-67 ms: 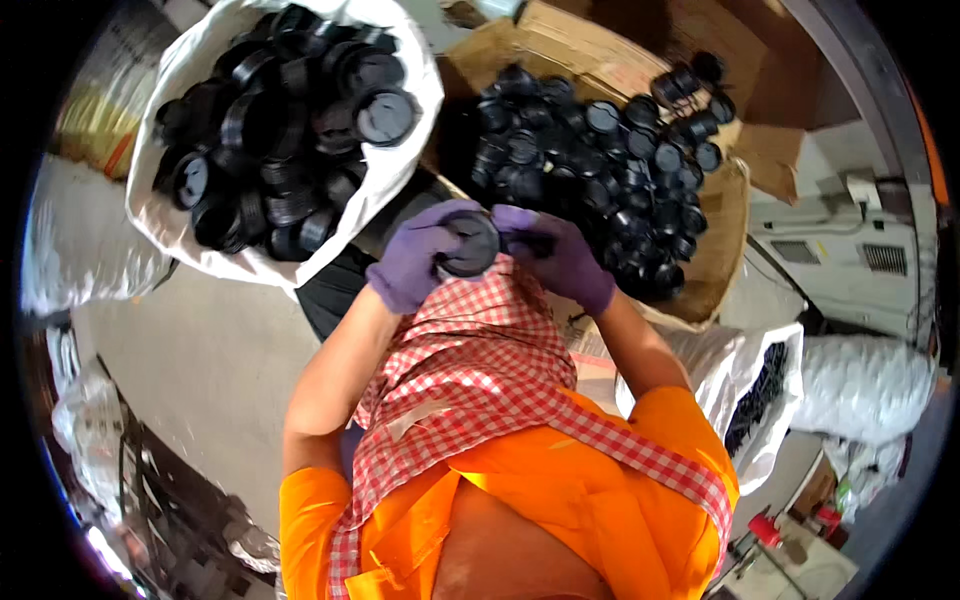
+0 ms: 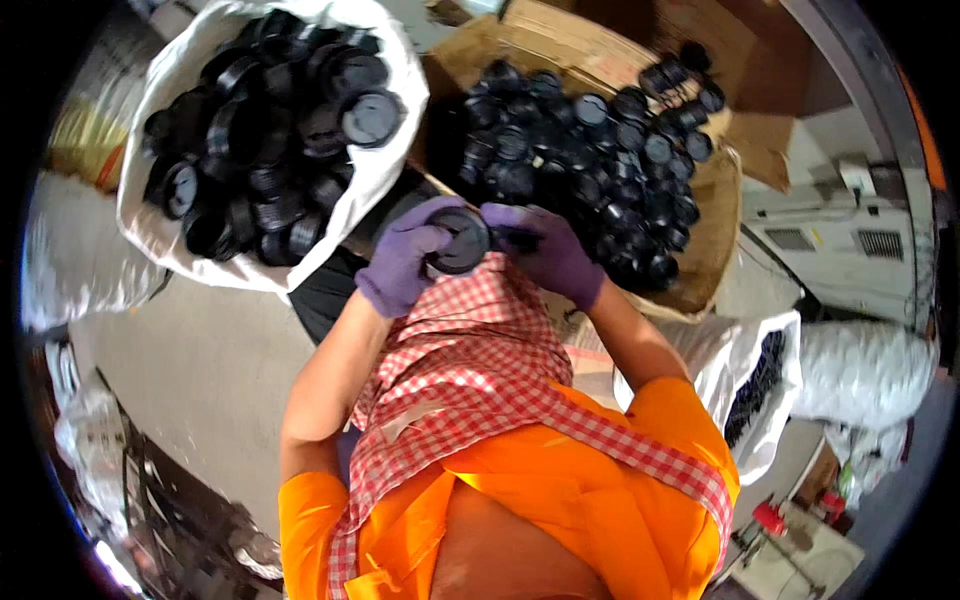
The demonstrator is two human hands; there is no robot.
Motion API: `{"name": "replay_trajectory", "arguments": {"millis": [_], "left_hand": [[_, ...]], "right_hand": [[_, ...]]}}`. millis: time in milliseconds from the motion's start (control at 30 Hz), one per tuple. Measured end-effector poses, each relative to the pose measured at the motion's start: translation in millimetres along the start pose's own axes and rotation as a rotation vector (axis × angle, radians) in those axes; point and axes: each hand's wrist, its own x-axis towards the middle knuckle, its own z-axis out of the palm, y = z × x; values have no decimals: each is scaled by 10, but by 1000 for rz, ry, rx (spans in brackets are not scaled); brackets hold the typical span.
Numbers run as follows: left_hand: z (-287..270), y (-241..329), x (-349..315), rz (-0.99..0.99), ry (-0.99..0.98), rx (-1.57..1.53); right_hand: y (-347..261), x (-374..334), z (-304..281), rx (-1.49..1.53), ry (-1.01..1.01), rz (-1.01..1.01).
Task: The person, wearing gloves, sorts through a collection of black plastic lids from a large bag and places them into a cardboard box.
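Observation:
In purple gloves, both my hands meet in front of the checked apron. My left hand [image 2: 401, 258] is closed on a round black plastic cap [image 2: 462, 240], thumb over its flat face. Close beside the cap's right edge is my right hand [image 2: 553, 252], fingers curled round something small and dark that I cannot make out. Beyond my left hand stands a white sack [image 2: 385, 180] full of larger black caps [image 2: 371, 118]. Past my right hand, a cardboard box [image 2: 715, 220] holds many smaller black caps [image 2: 592, 109].
At the right, a white sack [image 2: 765, 450] lies with small black pieces in its mouth, next to a stuffed pale sack [image 2: 855, 380]. A grey metal cabinet [image 2: 850, 240] stands behind them. Bulging bags [image 2: 80, 250] line the left side.
The whole view has shifted slightly, so the sack, box and hands sit a little further left. The grip on the cap looks the same.

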Motion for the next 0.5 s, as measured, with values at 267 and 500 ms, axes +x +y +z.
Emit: {"name": "replay_trajectory", "arguments": {"millis": [267,500], "left_hand": [[215,283,-250,290,-367,1589],[359,209,-322,659,-66,902]], "right_hand": [[-113,-29,-62,109,-602,307],[-381,-30,-85,1208,-11,298]]}}
